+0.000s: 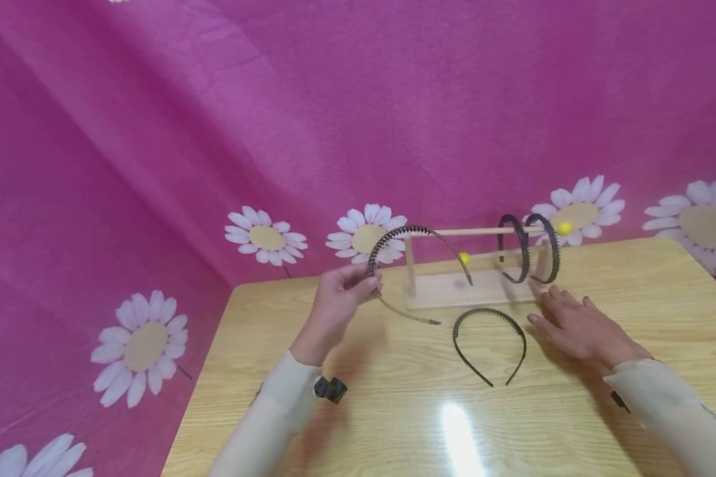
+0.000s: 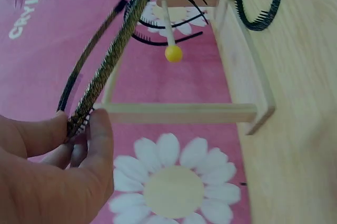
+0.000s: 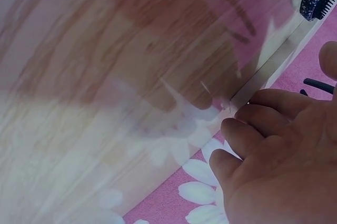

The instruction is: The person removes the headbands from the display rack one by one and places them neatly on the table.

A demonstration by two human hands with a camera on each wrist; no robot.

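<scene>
My left hand (image 1: 334, 301) pinches a dark, gold-toned toothed headband (image 1: 408, 229) between thumb and fingers, on one side of its arch. The headband is up off the table, in front of the left end of a pale wooden stand (image 1: 447, 289). Two dark toothed headbands, one (image 1: 522, 245) left of the other (image 1: 553, 245), hang at the right of the stand's upper rod. A black toothed headband (image 1: 486, 310) lies on the table before the stand. My right hand (image 1: 585, 328) holds nothing, fingers extended beside the stand's right end; whether they touch it I cannot tell.
The upper rod ends at the right in a yellow ball (image 1: 563, 228). A lower rod carries another yellow ball (image 1: 464, 258) towards the left. The stand is on a wooden table (image 1: 394, 411), with a pink, daisy-printed cloth (image 1: 453, 119) behind it.
</scene>
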